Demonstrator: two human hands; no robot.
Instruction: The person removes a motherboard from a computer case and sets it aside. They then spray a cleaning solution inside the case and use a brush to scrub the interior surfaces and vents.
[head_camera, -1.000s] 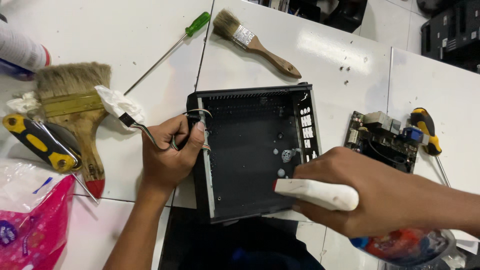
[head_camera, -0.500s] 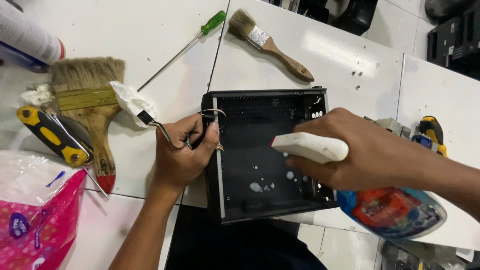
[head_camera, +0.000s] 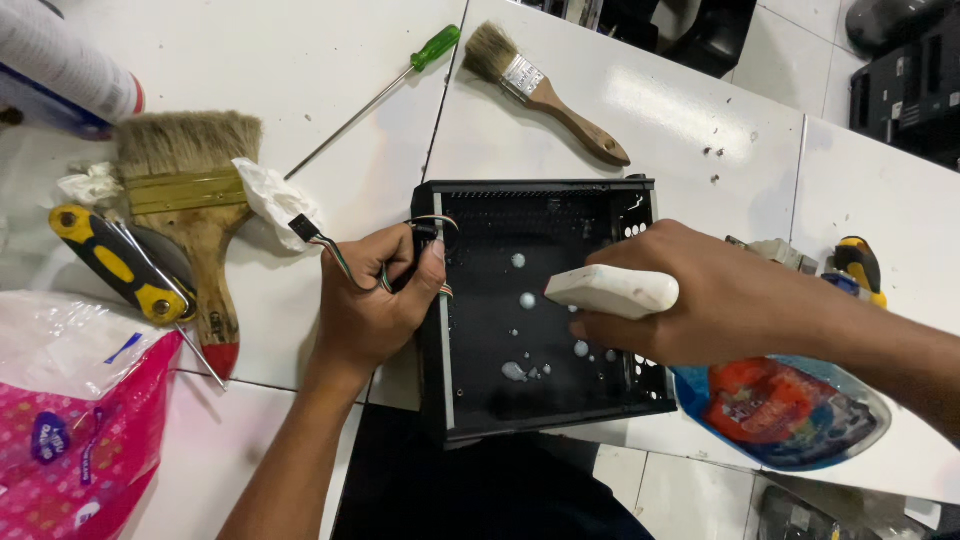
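Left hand (head_camera: 372, 300) grips the black metal case (head_camera: 540, 310) by its left wall, steadying it while the right hand (head_camera: 700, 305), closed around a spray bottle (head_camera: 780, 400), aims the nozzle (head_camera: 612, 290) inside.

black metal case (head_camera: 520, 300), white spray nozzle (head_camera: 612, 290), green-handled screwdriver (head_camera: 380, 95)

I see a white table (head_camera: 330, 60), black case (head_camera: 540, 400) on it, brushes (head_camera: 195, 200) and screwdrivers (head_camera: 375, 95) left of the case, pink pack (head_camera: 60, 440) further left

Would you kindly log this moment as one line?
left hand: grips black case edge, wires | right hand: holds spray bottle over case | white droplets inside
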